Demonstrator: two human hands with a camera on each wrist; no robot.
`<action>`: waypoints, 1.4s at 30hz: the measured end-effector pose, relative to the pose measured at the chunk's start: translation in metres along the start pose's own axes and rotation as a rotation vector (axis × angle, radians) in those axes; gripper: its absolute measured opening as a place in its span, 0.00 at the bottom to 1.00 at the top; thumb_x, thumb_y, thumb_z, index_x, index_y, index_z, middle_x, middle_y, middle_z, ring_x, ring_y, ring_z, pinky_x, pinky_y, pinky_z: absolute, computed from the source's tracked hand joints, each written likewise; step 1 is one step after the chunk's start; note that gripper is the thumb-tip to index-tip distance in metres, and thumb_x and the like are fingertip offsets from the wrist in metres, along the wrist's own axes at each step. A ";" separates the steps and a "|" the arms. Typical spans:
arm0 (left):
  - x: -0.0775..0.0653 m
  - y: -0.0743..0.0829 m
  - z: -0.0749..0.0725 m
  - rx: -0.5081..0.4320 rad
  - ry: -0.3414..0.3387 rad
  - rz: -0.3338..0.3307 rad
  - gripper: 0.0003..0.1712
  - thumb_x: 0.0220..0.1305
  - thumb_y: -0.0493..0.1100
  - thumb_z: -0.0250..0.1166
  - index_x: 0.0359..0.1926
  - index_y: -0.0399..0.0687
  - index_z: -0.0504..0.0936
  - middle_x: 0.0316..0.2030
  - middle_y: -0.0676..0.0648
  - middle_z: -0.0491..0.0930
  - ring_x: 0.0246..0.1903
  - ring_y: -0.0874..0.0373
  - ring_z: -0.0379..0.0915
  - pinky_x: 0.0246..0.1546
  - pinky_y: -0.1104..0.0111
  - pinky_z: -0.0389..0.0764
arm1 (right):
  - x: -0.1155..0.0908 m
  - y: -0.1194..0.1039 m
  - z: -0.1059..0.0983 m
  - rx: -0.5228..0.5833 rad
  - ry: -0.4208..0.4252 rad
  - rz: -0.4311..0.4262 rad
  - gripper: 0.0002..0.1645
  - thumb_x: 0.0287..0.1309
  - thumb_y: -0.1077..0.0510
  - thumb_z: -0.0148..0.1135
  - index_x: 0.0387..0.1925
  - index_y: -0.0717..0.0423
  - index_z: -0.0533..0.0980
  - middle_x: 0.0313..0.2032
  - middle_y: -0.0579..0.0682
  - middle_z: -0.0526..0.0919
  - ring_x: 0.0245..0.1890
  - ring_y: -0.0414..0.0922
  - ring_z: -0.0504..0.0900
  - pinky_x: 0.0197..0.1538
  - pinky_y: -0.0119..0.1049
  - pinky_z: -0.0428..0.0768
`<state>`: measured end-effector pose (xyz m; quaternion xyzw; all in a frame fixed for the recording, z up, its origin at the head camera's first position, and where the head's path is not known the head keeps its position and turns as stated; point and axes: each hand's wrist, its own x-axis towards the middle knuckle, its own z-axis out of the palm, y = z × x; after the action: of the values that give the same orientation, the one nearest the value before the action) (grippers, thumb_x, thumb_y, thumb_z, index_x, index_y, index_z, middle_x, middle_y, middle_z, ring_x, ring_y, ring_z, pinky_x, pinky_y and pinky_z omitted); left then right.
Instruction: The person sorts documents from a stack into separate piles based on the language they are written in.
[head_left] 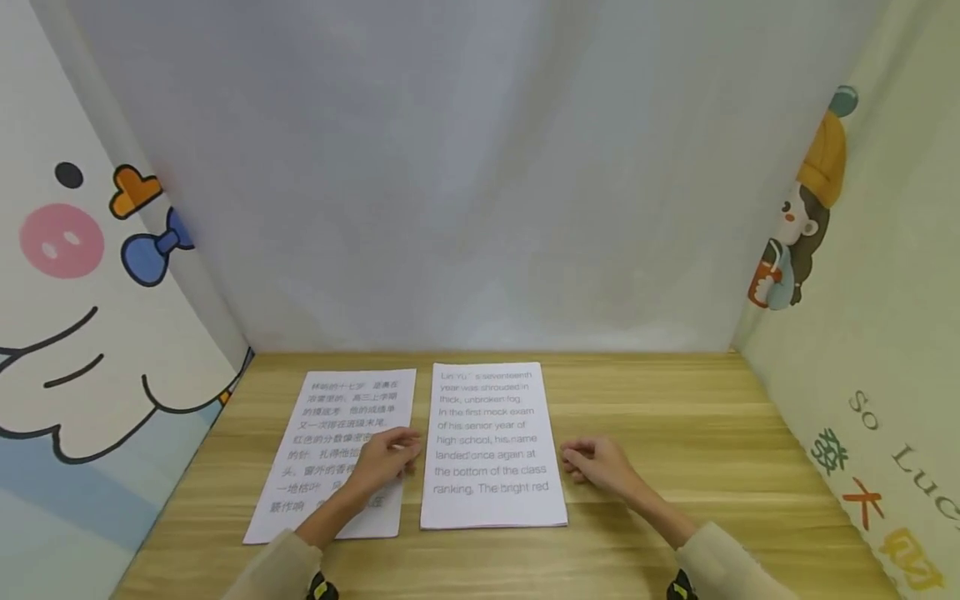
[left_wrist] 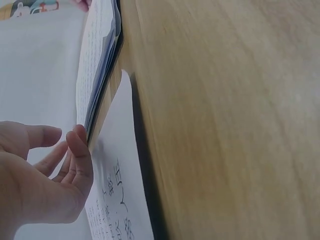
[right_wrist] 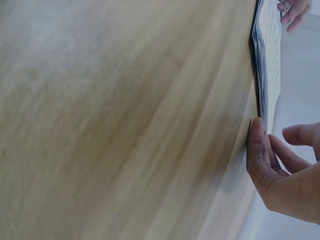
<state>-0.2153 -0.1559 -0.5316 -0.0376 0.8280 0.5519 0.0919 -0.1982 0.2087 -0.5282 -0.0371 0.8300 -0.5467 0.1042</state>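
We find the stack of English-printed sheets [head_left: 487, 450] lying flat on the wood-grain table [head_left: 652, 396], between the two hands. The right hand [head_left: 600, 467] is just beside the stack's right edge, thumb and fingers apart, gripping nothing; we cannot tell whether its fingertips touch paper. The left hand [head_left: 384, 460] is above the Chinese-printed sheet [head_left: 348, 408], fingers loosely bent, thumb apart, likewise holding nothing. Behind the table we record a pale backdrop [head_left: 465, 167]; to the left, a cartoon bird [head_left: 142, 333].
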 end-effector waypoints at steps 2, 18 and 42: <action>-0.003 -0.003 0.000 0.011 0.011 -0.025 0.20 0.70 0.38 0.62 0.60 0.37 0.80 0.46 0.42 0.82 0.31 0.59 0.80 0.25 0.73 0.79 | 0.002 0.001 0.003 0.000 -0.023 -0.008 0.17 0.70 0.66 0.57 0.53 0.79 0.77 0.42 0.66 0.88 0.37 0.44 0.88 0.36 0.29 0.89; -0.008 -0.004 0.009 0.004 0.014 -0.060 0.20 0.71 0.37 0.61 0.61 0.36 0.80 0.39 0.45 0.82 0.29 0.59 0.77 0.26 0.72 0.80 | 0.003 -0.002 0.014 -0.060 -0.014 0.015 0.18 0.69 0.65 0.58 0.53 0.76 0.79 0.38 0.60 0.88 0.30 0.41 0.84 0.32 0.27 0.85; 0.001 0.006 0.023 0.034 0.049 -0.035 0.19 0.69 0.35 0.60 0.58 0.35 0.82 0.39 0.44 0.82 0.31 0.60 0.78 0.27 0.73 0.81 | 0.008 -0.004 0.007 -0.053 0.013 0.013 0.18 0.69 0.66 0.57 0.54 0.76 0.78 0.37 0.61 0.88 0.30 0.40 0.83 0.32 0.29 0.86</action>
<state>-0.2149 -0.1324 -0.5355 -0.0643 0.8386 0.5348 0.0819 -0.2052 0.1995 -0.5285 -0.0306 0.8452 -0.5239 0.1014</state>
